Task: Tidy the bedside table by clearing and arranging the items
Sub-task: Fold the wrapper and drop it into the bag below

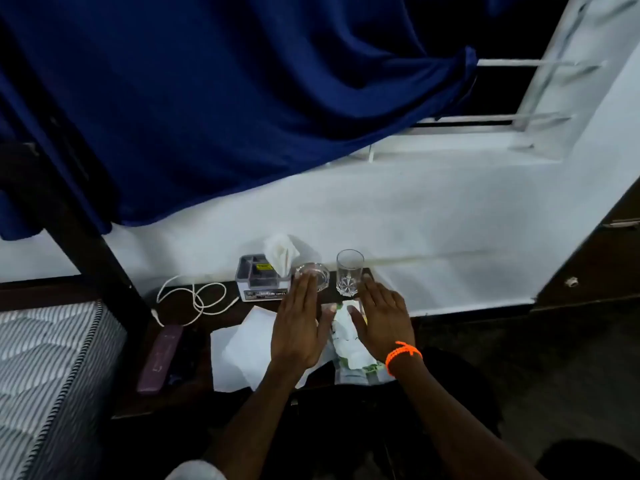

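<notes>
Both forearms extend forward from the lower edge of the view, bare, converging slightly toward the centre. The left hand (300, 323) is flat, palm down, fingers straight and held together, grasping nothing. The right hand (382, 318) is likewise palm down with fingers spread and empty; an orange band (401, 356) encircles its wrist.

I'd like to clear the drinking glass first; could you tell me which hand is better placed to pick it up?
Probably the right hand: its fingertips lie just beside the base of the drinking glass, open and empty. The left hand reaches toward the glass ashtray instead.
</notes>
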A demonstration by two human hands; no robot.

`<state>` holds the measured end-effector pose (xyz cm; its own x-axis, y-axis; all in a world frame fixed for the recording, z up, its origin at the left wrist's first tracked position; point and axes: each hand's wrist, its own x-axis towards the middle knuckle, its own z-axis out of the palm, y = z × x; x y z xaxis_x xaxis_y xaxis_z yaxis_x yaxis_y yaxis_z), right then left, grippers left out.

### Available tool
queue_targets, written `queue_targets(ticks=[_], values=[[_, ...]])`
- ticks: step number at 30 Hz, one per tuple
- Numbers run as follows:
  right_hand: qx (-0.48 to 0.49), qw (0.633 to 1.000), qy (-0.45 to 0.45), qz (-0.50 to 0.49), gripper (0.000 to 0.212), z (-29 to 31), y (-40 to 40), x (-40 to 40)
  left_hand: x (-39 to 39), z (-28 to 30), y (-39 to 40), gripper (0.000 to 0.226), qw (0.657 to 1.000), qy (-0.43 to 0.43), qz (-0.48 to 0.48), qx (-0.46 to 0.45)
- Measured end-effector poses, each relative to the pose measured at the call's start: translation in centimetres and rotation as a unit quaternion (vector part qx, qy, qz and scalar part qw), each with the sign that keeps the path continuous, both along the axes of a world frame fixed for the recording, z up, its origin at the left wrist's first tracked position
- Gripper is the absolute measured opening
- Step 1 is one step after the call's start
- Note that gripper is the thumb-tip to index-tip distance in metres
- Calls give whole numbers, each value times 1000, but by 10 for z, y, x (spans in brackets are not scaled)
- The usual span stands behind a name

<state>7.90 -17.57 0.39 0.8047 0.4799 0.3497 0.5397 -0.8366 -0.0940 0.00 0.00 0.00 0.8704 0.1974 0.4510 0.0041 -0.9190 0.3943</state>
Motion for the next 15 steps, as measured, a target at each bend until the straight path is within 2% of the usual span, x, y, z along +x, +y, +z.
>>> queue_targets(ticks=[3,7,11,15], values=[[-9,998,50,-49,57,-19,-7,6,9,-20,-8,64,996,72,45,15],[-43,980,152,-120,65,-46,-22,14,18,-38,-19,40,983,142,72,92],[-21,961,217,-171,65,-55,-26,19,28,-46,-27,45,962,230,99,109],[-2,956,233,-179,61,-54,-26,21,34,-48,-35,49,954,265,118,80]])
